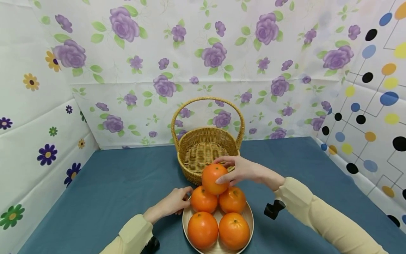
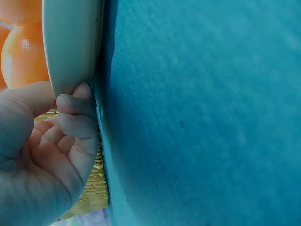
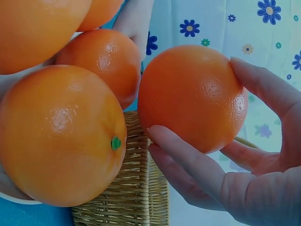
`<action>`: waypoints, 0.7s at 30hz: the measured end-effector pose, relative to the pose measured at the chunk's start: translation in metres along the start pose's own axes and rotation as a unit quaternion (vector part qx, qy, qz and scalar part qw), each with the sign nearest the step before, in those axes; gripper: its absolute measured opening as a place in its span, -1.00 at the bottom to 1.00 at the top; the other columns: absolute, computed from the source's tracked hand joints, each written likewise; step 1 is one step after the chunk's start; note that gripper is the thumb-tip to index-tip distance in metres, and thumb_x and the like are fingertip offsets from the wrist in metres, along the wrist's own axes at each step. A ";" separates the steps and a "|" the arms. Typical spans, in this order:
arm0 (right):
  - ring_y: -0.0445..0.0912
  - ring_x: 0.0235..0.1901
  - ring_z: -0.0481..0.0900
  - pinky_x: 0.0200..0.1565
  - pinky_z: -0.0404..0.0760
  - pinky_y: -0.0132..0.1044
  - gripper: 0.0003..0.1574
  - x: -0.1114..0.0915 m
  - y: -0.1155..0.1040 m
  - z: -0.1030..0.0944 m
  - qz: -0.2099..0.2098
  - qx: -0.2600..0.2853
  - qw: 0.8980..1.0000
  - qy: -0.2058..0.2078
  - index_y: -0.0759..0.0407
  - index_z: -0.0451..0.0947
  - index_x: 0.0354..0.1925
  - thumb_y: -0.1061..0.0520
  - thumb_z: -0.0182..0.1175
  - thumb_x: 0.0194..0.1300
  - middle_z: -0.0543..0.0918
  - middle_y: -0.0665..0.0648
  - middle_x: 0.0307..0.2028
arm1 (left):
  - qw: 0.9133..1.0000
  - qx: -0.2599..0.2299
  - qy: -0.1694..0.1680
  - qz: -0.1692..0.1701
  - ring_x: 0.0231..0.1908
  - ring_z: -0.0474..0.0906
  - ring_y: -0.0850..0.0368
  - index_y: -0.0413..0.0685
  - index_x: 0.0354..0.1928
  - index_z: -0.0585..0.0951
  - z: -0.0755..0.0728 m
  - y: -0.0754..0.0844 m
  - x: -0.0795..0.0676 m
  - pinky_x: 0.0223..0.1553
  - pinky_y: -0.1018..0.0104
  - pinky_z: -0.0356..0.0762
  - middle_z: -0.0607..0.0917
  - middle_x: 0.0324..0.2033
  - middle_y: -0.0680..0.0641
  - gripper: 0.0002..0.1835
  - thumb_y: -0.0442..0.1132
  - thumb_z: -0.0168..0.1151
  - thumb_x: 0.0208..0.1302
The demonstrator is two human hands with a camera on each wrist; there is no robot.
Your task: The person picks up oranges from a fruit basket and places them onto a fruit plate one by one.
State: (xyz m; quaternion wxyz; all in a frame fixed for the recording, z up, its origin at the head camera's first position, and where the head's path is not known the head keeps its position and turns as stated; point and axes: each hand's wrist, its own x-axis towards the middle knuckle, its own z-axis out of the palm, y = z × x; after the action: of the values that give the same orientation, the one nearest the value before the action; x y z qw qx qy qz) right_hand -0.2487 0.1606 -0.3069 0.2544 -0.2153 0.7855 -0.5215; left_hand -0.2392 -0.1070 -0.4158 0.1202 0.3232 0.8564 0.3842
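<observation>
My right hand (image 1: 239,171) grips an orange (image 1: 213,178) between thumb and fingers, up off the plate. In the right wrist view that orange (image 3: 193,99) is beside the wicker basket (image 3: 134,174), with the fingers spread round its side. Several more oranges (image 1: 203,230) sit on a round, pale plate (image 1: 250,234). My left hand (image 1: 172,203) is at the plate's left rim; in the left wrist view its thumb and fingers pinch the plate edge (image 2: 70,52). Just behind the plate stands the woven basket (image 1: 206,134) with a tall arched handle; bare weave shows inside it.
A blue cloth (image 1: 136,173) covers the table. Flowered white sheeting (image 1: 190,46) hangs behind and at the left, and dotted sheeting (image 1: 364,106) at the right. Dark straps with small black devices (image 1: 274,209) are worn on both wrists.
</observation>
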 end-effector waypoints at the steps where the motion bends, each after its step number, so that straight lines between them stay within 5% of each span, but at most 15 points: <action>1: 0.05 -0.15 0.50 -0.24 0.53 -0.06 -0.23 -0.001 0.000 0.000 0.000 -0.004 1.000 -0.002 0.09 0.31 0.20 0.07 0.36 0.02 0.35 0.25 0.03 | 1.000 0.001 0.000 0.000 -0.87 0.29 0.20 -0.12 -0.19 0.45 0.000 0.000 0.000 -0.84 0.34 0.31 0.42 -0.81 0.01 -0.80 -0.46 0.02 0.15; 21: 0.01 -0.09 0.44 -0.11 0.44 -0.14 -0.28 -0.013 0.005 0.001 -0.070 -0.081 0.991 -0.079 0.14 0.33 0.18 0.10 0.33 0.04 0.48 0.12 -0.04 | 1.000 0.008 0.000 -0.007 -0.87 0.31 0.17 -0.13 -0.19 0.46 0.001 -0.002 0.001 -0.84 0.32 0.32 0.43 -0.80 -0.01 -0.81 -0.45 0.04 0.15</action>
State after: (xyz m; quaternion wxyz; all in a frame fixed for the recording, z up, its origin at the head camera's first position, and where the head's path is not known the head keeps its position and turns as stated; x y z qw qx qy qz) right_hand -0.2384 0.1691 -0.3093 0.2607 -0.3299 0.7856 -0.4539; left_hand -0.2406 -0.1067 -0.4178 0.1202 0.3181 0.8616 0.3770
